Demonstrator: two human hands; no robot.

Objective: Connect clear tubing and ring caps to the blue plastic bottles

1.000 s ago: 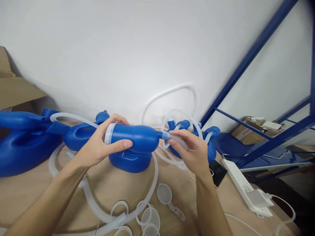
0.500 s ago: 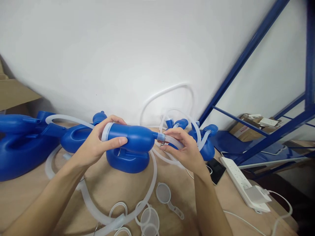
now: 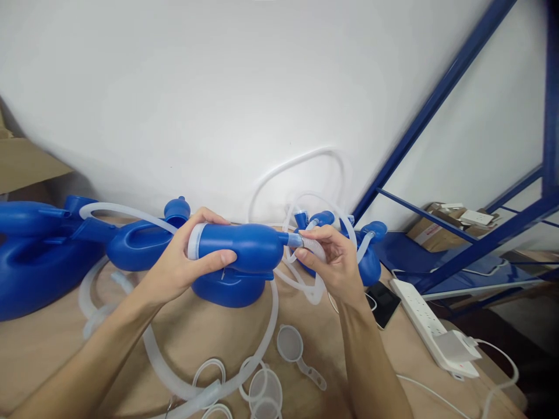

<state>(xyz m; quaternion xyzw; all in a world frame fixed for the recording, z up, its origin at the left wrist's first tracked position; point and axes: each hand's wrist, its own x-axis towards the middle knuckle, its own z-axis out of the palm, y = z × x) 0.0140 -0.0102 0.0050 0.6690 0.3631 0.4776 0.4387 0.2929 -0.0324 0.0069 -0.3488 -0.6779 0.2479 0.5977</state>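
My left hand (image 3: 187,256) is wrapped round a blue plastic part (image 3: 244,245) near its white collar (image 3: 194,241). The part lies sideways, its narrow spout pointing right into a clear connector (image 3: 293,239). With thumb and fingertips, my right hand (image 3: 332,256) pinches the white tube (image 3: 314,247) where it meets that connector, at a small metal ring. Just beneath the held part is a blue bottle body (image 3: 231,291), partly hidden by it.
More blue bottles (image 3: 26,267) stand at the left and behind my right hand. White tubing (image 3: 159,361) loops over the table, near clear caps (image 3: 290,343) and rings. At the right lie a black phone (image 3: 383,304) and a white power strip (image 3: 428,326).
Both hands and the held blue part have shifted slightly right. My right fingers now sit at the connector's end, and the tube behind them bends more steeply downward.
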